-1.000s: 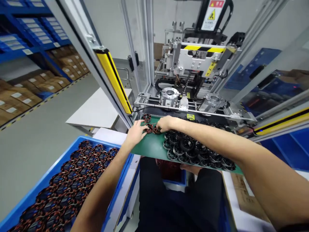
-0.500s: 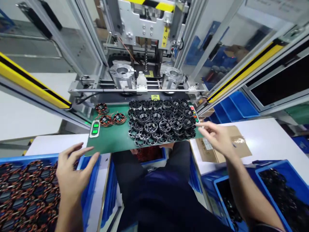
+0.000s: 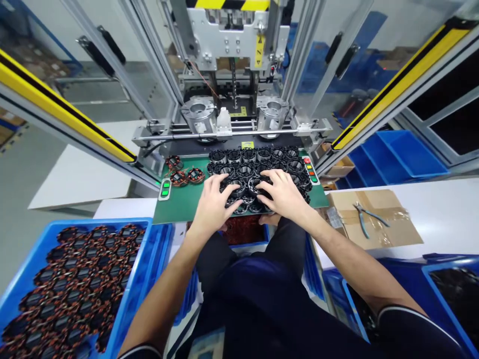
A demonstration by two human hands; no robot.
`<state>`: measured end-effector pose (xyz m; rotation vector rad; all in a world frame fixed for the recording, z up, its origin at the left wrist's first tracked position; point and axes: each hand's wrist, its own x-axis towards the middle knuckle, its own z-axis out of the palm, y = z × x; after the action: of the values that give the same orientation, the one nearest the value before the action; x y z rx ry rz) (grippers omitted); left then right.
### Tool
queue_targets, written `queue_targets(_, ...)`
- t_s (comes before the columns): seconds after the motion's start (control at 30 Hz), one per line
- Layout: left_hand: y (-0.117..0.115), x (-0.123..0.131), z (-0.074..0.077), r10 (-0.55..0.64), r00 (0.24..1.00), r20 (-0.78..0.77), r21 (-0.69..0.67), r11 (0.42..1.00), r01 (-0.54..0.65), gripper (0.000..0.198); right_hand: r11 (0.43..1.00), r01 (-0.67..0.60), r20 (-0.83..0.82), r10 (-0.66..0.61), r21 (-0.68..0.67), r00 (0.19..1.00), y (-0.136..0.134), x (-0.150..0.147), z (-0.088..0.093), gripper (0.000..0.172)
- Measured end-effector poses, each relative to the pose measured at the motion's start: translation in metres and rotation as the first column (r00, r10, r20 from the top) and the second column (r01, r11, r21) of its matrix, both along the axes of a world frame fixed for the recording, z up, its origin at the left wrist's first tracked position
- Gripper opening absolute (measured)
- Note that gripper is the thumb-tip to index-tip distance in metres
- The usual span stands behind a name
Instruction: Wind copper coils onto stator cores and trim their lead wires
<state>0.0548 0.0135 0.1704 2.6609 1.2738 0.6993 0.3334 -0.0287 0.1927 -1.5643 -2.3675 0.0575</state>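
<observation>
Rows of black, unwound stator cores (image 3: 247, 155) are stacked on the green work surface (image 3: 179, 204) in front of the machine. My left hand (image 3: 215, 202) curves its fingers and thumb around a stator core (image 3: 237, 187) in the upper layer near the front. Beside it, my right hand (image 3: 281, 193) has its fingers bent around the neighbouring stator core (image 3: 253, 185); the hand hides part of this ring and those behind it. Several wound stators with copper wire (image 3: 195, 175) lie apart at the left of the surface.
A blue crate (image 3: 147, 249) of wound stators stands at left. Behind the surface is the machine with two metal cylinders (image 3: 200, 117). Pliers (image 3: 361, 219) lie on a cardboard box (image 3: 400, 234) at right. Button panels (image 3: 164, 190) sit at the surface's sides.
Both hands have come inward from either side of the green surface onto the stacked stator cores. The camera view has shifted, bringing the pliers on the box into sight.
</observation>
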Motion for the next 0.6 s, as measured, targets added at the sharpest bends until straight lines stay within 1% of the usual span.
queue_targets(0.13, 0.001, 0.005, -0.007, 0.043, 0.999, 0.023, -0.01, 0.999, -0.043, 0.028, 1.0, -0.016, 0.005, 0.016, 0.01, 1.0, 0.006, -0.001, -0.009, 0.022)
queue_targets(0.23, 0.011, 0.005, -0.007, 0.012, 1.0, 0.017, -0.024, 1.0, -0.011, 0.022, 1.0, -0.024, 0.003, 0.024, 0.006, 1.0, 0.009, -0.002, -0.01, 0.02)
queue_targets(0.3, 0.018, 0.004, -0.007, -0.024, 0.999, 0.029, -0.031, 0.999, 0.025, 0.02, 1.0, -0.028, -0.011, 0.028, -0.007, 1.0, 0.011, -0.003, -0.009, 0.018)
queue_targets(0.37, 0.021, 0.002, -0.004, -0.041, 0.997, 0.071, -0.036, 0.998, 0.044, 0.018, 0.999, -0.039, -0.05, 0.038, -0.019, 0.998, 0.012, -0.002, -0.005, 0.012)
queue_targets(0.43, 0.018, 0.0, 0.002, -0.03, 0.987, 0.156, -0.032, 0.999, 0.036, 0.016, 0.999, -0.044, -0.16, 0.04, -0.019, 0.986, 0.009, 0.0, 0.005, 0.007)
queue_targets(0.47, 0.014, -0.002, 0.007, -0.021, 0.976, 0.215, -0.032, 0.999, 0.028, 0.016, 0.999, -0.045, -0.251, 0.037, -0.028, 0.967, 0.006, 0.0, 0.012, 0.008)
queue_targets(0.5, 0.008, -0.004, 0.013, -0.017, 0.958, 0.285, -0.041, 0.999, 0.03, 0.017, 0.997, -0.049, -0.366, 0.025, -0.056, 0.93, 0.003, 0.0, 0.02, 0.012)
queue_targets(0.53, 0.002, -0.006, 0.021, -0.02, 0.932, 0.362, -0.065, 0.997, 0.046, 0.017, 0.992, -0.063, -0.493, 0.001, -0.109, 0.87, -0.001, 0.0, 0.03, 0.018)
queue_targets(0.57, -0.006, -0.008, 0.029, -0.028, 0.896, 0.443, -0.103, 0.991, 0.082, 0.017, 0.978, -0.1, -0.618, -0.036, -0.183, 0.785, -0.006, -0.001, 0.041, 0.026)
queue_targets(0.6, -0.015, -0.011, 0.038, -0.036, 0.854, 0.519, -0.155, 0.979, 0.135, 0.016, 0.952, -0.156, -0.725, -0.089, -0.264, 0.683, -0.01, -0.003, 0.052, 0.033)
